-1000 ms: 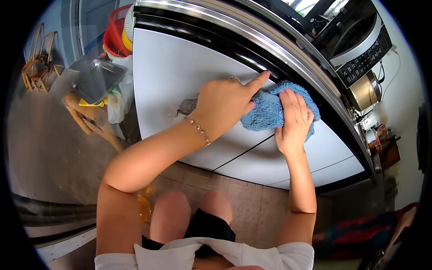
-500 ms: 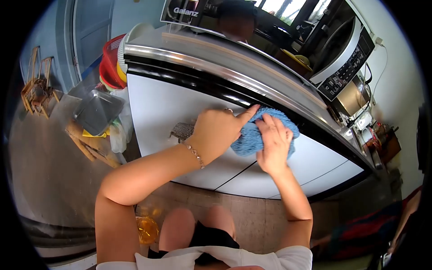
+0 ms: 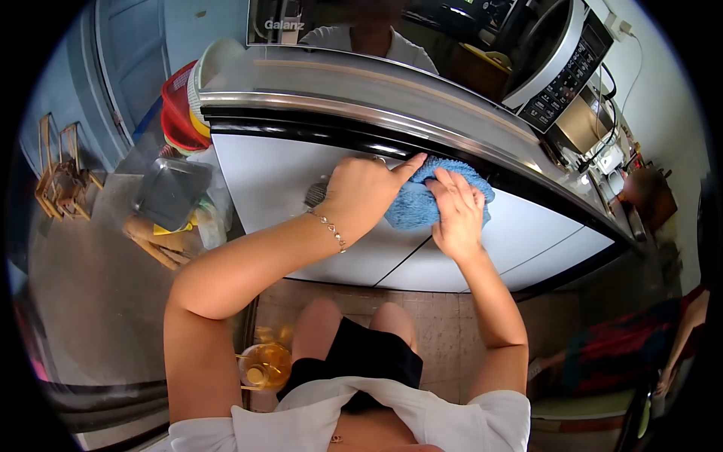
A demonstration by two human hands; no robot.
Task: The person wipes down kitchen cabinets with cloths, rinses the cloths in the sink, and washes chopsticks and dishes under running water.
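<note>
A fluffy blue cloth (image 3: 413, 206) lies bunched against the white cabinet front (image 3: 263, 177), just under its black top trim. My right hand (image 3: 457, 215) grips the cloth from above, fingers bent into it. Beside it, my left hand (image 3: 360, 194) is curled, with its index finger stretched to the cloth's upper edge and the black trim. A piece of grey metallic mesh cloth (image 3: 316, 195) sticks out from the far side of my left fist. Its remainder is hidden under the hand. A bracelet (image 3: 331, 230) circles my left wrist.
A microwave (image 3: 422, 38) stands on the steel-edged counter (image 3: 301, 79) above. At left are red baskets (image 3: 178, 105), a grey tray (image 3: 173, 193) on a wooden stool and small wooden chairs (image 3: 64, 173). A tub of amber liquid (image 3: 265, 366) sits near my legs. Another person's patterned clothing (image 3: 629, 350) shows at right.
My view has shifted, so the cabinet sits higher and more floor shows. Both hands stay at the black trim; the cloth is slightly more bunched, and less mesh shows beside my left hand.
</note>
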